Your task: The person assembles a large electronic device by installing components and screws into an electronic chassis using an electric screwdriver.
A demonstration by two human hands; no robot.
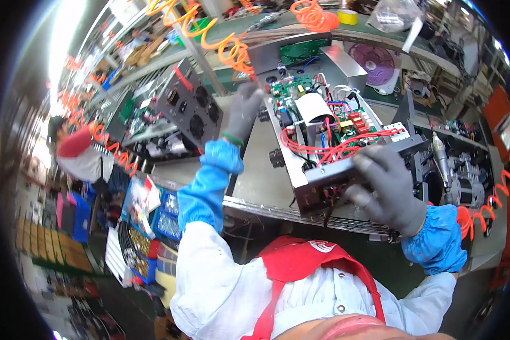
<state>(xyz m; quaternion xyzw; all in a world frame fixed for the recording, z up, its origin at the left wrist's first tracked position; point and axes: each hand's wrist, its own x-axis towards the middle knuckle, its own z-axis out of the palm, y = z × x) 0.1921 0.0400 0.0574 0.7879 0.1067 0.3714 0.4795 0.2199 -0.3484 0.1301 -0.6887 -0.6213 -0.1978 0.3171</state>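
An opened electrical unit point(301, 175) lies on the bench before me, with green circuit boards point(292, 85), a white cylindrical part point(314, 107) and bundled red wires point(337, 152) in its metal housing. My right hand point(388, 187), in a grey glove, is at the unit's dark end panel point(323, 190). Its fingers are spread across the panel's edge, and I see nothing held in them. Raised by the unit's left side is my gloved left hand point(245, 110), near the lower end of an orange coiled hose point(235, 54). Motion blurs its fingers, so their grip cannot be made out.
Another open unit with round fans point(195, 124) stands to the left on the bench. A power driver point(440, 156) is at right, beside more equipment. Blue bins of small parts point(169, 218) sit at lower left. A purple fan point(373, 63) is behind; a co-worker point(82, 150) stands far left.
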